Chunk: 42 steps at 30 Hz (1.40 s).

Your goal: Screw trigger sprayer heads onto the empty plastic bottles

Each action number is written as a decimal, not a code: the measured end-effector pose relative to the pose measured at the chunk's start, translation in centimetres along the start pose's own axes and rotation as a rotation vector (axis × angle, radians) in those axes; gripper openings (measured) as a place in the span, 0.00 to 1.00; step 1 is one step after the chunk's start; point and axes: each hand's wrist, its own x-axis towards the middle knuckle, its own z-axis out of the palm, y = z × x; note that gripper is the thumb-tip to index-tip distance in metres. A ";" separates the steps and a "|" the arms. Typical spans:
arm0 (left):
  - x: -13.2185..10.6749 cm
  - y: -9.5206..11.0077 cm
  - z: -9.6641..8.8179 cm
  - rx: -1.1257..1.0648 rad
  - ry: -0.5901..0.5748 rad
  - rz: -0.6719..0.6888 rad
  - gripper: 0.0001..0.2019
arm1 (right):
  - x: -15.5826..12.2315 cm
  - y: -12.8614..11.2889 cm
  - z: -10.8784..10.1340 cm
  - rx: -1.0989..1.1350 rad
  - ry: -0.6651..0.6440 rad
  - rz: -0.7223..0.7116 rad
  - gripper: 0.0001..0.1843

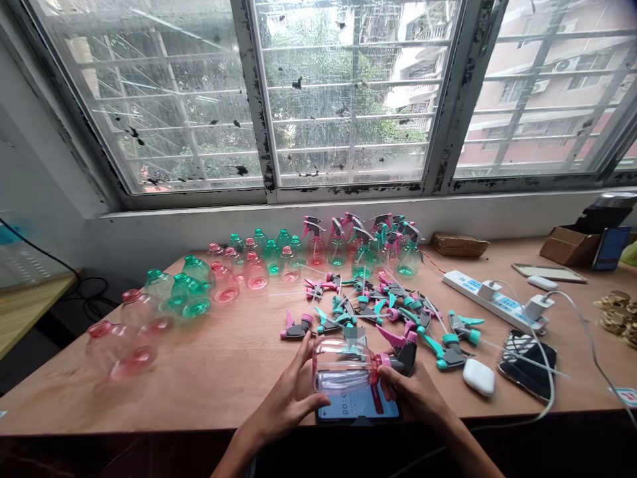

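Note:
A clear pink spray bottle [343, 365] lies sideways between my hands, above a lit phone [343, 408] at the table's front edge. My left hand [293, 392] grips the bottle's base end, thumb below and fingers behind. At the neck, my right hand [411, 388] closes on the pink collar of the grey-and-pink spray head [403, 352], which sits on the bottle's mouth. How tightly it is screwed cannot be seen. Just beyond my hands lies a pile of loose pink and teal spray heads [358, 302] with thin tubes.
Open pink bottles [256, 272] and green bottles [186, 292] stand at the left. Bottles with spray heads [365, 255] stand at the back. To the right are a power strip [492, 302], cables, a dark phone [527, 365], a white earbud case [478, 377] and cardboard boxes [570, 244].

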 end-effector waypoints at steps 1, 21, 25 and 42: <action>0.0 0.1 0.0 0.019 0.007 -0.001 0.47 | 0.0 0.1 0.0 0.008 0.003 0.000 0.19; -0.5 -0.6 0.1 0.099 0.007 0.045 0.46 | -0.5 0.6 -0.7 -0.209 0.069 -0.013 0.34; -0.4 0.4 -0.2 0.057 -0.041 0.013 0.46 | -0.6 0.7 -0.6 -0.243 0.078 0.015 0.36; -0.6 -0.9 0.1 0.281 0.067 0.157 0.45 | -0.8 1.1 -0.6 -0.164 0.140 0.145 0.34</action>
